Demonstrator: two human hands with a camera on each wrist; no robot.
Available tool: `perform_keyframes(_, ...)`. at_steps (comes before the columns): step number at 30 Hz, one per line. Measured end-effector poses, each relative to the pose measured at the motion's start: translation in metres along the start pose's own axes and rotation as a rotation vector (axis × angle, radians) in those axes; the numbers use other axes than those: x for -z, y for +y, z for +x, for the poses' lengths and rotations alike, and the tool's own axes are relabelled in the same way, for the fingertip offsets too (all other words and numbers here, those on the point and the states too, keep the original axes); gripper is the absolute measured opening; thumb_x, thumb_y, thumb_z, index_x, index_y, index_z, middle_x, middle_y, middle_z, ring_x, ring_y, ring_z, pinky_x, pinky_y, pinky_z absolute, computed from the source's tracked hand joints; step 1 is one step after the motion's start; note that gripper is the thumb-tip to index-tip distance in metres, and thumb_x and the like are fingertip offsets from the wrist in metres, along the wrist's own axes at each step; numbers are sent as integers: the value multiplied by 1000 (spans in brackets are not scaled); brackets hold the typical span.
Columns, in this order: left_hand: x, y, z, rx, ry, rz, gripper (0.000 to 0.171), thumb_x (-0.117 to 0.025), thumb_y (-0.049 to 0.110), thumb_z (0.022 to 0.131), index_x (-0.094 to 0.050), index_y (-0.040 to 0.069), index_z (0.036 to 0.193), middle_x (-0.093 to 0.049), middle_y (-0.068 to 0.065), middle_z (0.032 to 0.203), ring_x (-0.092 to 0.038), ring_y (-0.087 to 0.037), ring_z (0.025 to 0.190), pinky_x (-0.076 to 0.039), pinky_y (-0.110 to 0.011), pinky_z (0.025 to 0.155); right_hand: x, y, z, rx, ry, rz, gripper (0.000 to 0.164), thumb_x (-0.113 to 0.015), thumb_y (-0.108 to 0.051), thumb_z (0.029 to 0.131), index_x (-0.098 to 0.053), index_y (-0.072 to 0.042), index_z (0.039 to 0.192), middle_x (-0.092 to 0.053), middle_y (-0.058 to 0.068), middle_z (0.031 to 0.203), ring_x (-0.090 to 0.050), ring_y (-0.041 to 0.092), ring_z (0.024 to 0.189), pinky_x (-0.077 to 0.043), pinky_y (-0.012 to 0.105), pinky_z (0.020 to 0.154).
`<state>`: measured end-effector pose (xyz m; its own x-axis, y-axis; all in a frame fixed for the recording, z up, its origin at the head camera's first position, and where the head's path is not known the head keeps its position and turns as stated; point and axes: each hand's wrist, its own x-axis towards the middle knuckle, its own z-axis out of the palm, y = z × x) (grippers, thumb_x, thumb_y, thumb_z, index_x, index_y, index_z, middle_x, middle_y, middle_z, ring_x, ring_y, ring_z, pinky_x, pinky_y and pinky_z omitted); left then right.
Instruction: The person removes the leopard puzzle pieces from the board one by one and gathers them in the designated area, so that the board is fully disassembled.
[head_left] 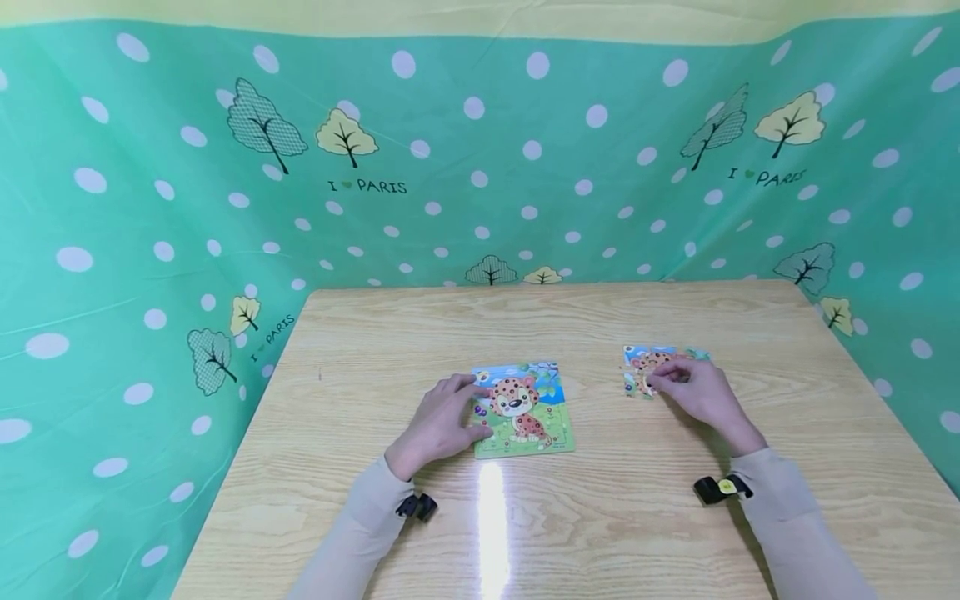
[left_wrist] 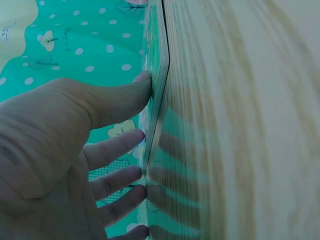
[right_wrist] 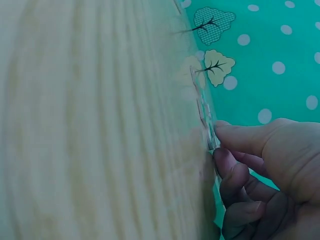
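A square puzzle board [head_left: 532, 421] with a cartoon leopard on grass lies flat on the table. At its left side is my left hand [head_left: 442, 421], thumb and fingers spread, the thumb resting on the board's surface in the left wrist view. Farther right lies a partly assembled leopard picture of puzzle pieces [head_left: 637, 354]. Over its lower part, my right hand [head_left: 697, 396] pinches a puzzle piece between thumb and index finger, the other fingers curled in. In the right wrist view the thumb [right_wrist: 245, 137] meets the fingertip at the piece's edge. My right hand hides the picture's lower right part.
A wooden table [head_left: 360, 350] carries both puzzles, with bare wood between them. Green dotted cloth [head_left: 480, 167] hangs behind and at the sides. A bright light reflection falls on the table in front of the board. Each wrist wears a black strap with a small camera.
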<state>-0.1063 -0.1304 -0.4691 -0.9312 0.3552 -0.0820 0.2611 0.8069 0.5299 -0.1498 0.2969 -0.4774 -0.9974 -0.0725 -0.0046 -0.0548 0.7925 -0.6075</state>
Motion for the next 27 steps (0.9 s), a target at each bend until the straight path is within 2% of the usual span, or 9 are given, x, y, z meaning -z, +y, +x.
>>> perform_keyframes(6, 0, 0, 0, -5, 4, 4, 60, -85, 35, 91, -65, 14, 143, -48, -17, 162, -43, -41, 151, -33, -62, 126, 1, -1, -1, 0, 9, 10, 28, -71, -33, 103, -79, -7, 110, -77, 14, 107, -67, 28, 98, -48, 33, 79)
perform_keyframes(12, 0, 1, 0, 3, 0, 1, 60, -85, 36, 91, -65, 14, 144, -47, -16, 163, -42, -40, 152, -33, -62, 127, 1, -3, 0, -2, 3, 16, 32, -69, -34, 105, -78, -5, 113, -76, 16, 108, -66, 26, 96, -48, 32, 77)
perform_keyframes(21, 0, -1, -1, -15, -7, -9, 57, -85, 35, 90, -67, 15, 140, -46, -17, 164, -42, -41, 152, -33, -64, 126, -6, -14, -1, 89, 1, 53, 23, -73, -27, 103, -81, -6, 108, -77, 12, 103, -66, 23, 96, -49, 27, 77)
perform_keyframes(23, 0, -1, -2, -16, -10, -19, 54, -86, 35, 89, -68, 15, 136, -45, -17, 164, -41, -41, 152, -32, -64, 126, -11, -18, -1, 106, -6, 55, 21, -74, -25, 102, -81, -6, 106, -78, 11, 102, -67, 22, 94, -50, 31, 79)
perform_keyframes(24, 0, -1, -2, -17, -11, -22, 52, -86, 35, 89, -69, 16, 134, -45, -17, 164, -41, -41, 152, -32, -65, 126, -13, -20, 0, 119, -1, 55, 20, -76, -24, 101, -81, -5, 106, -78, 11, 101, -68, 24, 94, -53, 37, 88)
perform_keyframes(26, 1, -1, -2, -17, -11, -23, 48, -87, 36, 88, -70, 17, 129, -46, -17, 164, -41, -42, 152, -32, -65, 126, -17, -24, 0, 134, 3, 64, 17, -77, -20, 99, -81, -4, 105, -79, 12, 99, -70, 26, 92, -48, 48, 101)
perform_keyframes(27, 1, -1, -2, -18, -11, -22, 46, -87, 37, 87, -71, 18, 126, -46, -17, 164, -41, -42, 152, -32, -65, 125, -19, -27, 0, 138, 1, 68, 16, -78, -19, 99, -81, -4, 105, -79, 12, 98, -71, 27, 92, -47, 52, 102)
